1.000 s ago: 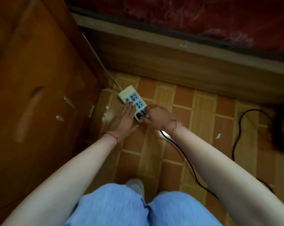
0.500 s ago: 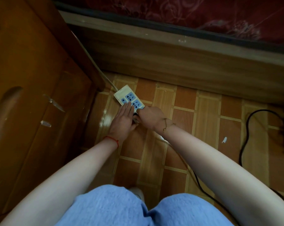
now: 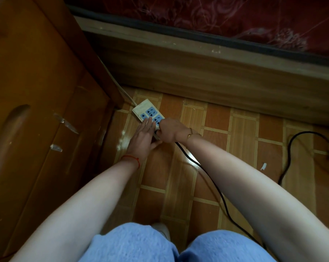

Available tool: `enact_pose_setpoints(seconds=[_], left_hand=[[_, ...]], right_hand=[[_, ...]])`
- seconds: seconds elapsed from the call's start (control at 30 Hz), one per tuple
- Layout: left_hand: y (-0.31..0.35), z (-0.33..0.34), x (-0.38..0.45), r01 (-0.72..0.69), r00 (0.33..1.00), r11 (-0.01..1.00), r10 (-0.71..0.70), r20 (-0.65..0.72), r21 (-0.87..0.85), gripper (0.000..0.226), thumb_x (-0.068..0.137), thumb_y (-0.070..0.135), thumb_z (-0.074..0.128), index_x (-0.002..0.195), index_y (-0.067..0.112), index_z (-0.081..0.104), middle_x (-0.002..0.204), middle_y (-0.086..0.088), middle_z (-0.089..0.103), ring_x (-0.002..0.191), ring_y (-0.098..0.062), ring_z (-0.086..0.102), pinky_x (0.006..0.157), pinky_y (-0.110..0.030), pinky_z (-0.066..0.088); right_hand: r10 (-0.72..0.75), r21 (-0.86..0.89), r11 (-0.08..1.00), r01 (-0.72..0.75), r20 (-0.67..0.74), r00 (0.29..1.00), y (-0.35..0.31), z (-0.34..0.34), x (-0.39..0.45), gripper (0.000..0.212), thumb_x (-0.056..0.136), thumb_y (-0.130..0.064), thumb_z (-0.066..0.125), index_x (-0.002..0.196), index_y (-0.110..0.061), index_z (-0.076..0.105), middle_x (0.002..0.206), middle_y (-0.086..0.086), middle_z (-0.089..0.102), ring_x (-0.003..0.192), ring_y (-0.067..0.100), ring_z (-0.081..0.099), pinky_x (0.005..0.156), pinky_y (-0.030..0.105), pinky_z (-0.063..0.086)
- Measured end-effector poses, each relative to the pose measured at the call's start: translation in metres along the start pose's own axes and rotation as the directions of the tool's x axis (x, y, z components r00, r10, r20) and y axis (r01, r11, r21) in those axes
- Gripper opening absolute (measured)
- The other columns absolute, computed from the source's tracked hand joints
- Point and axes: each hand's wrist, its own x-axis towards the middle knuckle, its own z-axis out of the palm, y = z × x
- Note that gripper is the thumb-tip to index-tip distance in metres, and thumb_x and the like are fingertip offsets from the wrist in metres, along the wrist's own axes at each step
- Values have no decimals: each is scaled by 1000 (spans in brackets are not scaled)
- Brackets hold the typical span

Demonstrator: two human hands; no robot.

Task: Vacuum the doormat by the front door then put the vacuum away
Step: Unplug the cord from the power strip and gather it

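- Crouched over a tiled floor (image 3: pixel 212 174), blue-clad knees at the bottom edge of the view.
- White power strip (image 3: pixel 148 112) with blue sockets lying flat on the floor, near the corner where the wooden cabinet (image 3: pixel 37 110) meets the wooden bed frame (image 3: pixel 207 72); pale lead running from its far end up along the cabinet side.
- Left hand (image 3: pixel 143 138) laid flat on the near part of the power strip, fingers (image 3: pixel 148 123) straight and together, pressing down, nothing gripped; red string round the wrist.
- Right hand (image 3: pixel 169 130) just beside the left one, fingers curled over the near end of the strip where the black vacuum cord (image 3: pixel 203 168) comes out; plug itself hidden under the hand, so cannot tell whether seated in a socket or free; thin gold bracelet on the wrist.
- Black vacuum cord trailing from under the right hand toward the near edge of the floor, passing beneath the right forearm; another loop of black cord curving across the tiles at the right edge.
- Small white scrap (image 3: pixel 263 166) on the floor between the two stretches of cord.
- Dark red patterned bedding (image 3: pixel 235 14) along the top, above the bed frame.
- Vacuum body not clearly seen; only a dark blurred shape at the far right edge.
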Motion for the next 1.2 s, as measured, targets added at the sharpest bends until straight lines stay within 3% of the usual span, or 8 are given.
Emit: enact_pose_setpoints(seconds=[0.13,0.33,0.5,0.67,0.77,0.9,1.0,1.2], left_hand=[[-2,0,1,2,1000,1000,-2,-2,-23,76,95,39,58,154,10,20,163,-8,7,150,-19,0,120,-32,12],[0,-3,2,14,1000,998,-13,10,-64,78,93,42,59,154,10,22,163,-6,8,150,-17,-1,121,-35,15],[0,-3,5,31,999,996,-30,19,-84,80,90,42,63,153,10,25,163,-6,11,150,-17,1,120,-38,19],[0,-3,6,32,999,995,-30,24,-97,78,90,38,64,153,10,26,163,-5,11,150,-16,0,121,-34,14],[-1,-2,6,32,1000,994,-32,2,-105,77,90,36,66,152,11,28,163,-5,12,150,-16,1,121,-35,17],[-1,-2,6,29,1000,996,-30,-2,-86,77,90,37,64,152,11,27,163,-5,12,150,-15,1,120,-35,17],[-3,0,6,28,1000,997,-28,3,-74,77,91,38,64,153,12,26,163,-4,11,150,-14,0,119,-36,21],[-3,2,2,33,999,989,-36,-14,-146,78,90,35,65,153,14,24,163,-3,11,150,-14,1,117,-38,26]], right_hand=[[24,23,999,-25,32,999,1,-3,2,36,99,-23,41,64,-16,39,65,-1,43,56,11,40,49,22,32],[49,48,997,-53,74,996,0,-6,4,35,98,-21,42,64,-15,43,67,1,52,54,9,44,47,20,32],[71,70,994,-78,87,994,0,-8,5,33,98,-21,43,66,-16,43,64,-1,49,54,8,45,46,19,33],[78,81,993,-86,103,992,0,-9,7,18,97,-21,46,89,-8,56,68,0,51,55,9,46,46,18,34],[76,73,994,-85,119,990,1,-8,9,24,97,-22,46,102,-4,61,81,5,58,60,12,49,50,20,36],[67,71,995,-76,130,989,2,-9,10,22,96,-20,48,100,-4,62,81,6,58,63,14,50,51,21,35],[69,19,997,-70,64,996,2,-3,7,24,98,-24,46,84,-8,56,74,4,52,59,13,45,49,20,32],[77,-144,986,-80,-26,997,-9,9,12,29,99,-24,48,118,-5,58,104,8,61,86,19,58,61,26,41]])
